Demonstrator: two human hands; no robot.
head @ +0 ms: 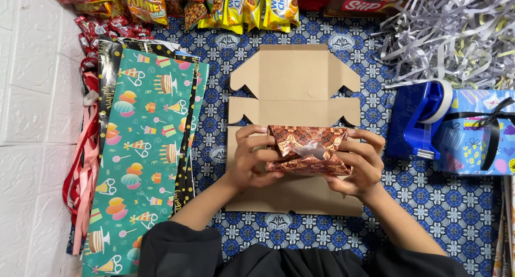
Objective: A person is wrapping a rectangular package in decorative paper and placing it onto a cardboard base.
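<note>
Your left hand (251, 158) and right hand (360, 161) both curl around a brown patterned parcel (307, 148), fingers pinching its folded paper, above the flat cardboard box (292, 73). Teal wrapping sheets (142, 148) lie close left, a blue tape dispenser (421, 118) right, on the blue patterned worktop (429, 202)

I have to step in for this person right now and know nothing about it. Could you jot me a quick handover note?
Left hand and right hand both hold the batik-patterned parcel by its ends, above the flat cardboard box blank.
Done: parcel mostly folded shut; a bit of white lining shows at the middle.
Left: box not yet folded up, parcel not in it.
Nearby: teal gift wrap sheets on the left, blue tape dispenser on the right.
</note>
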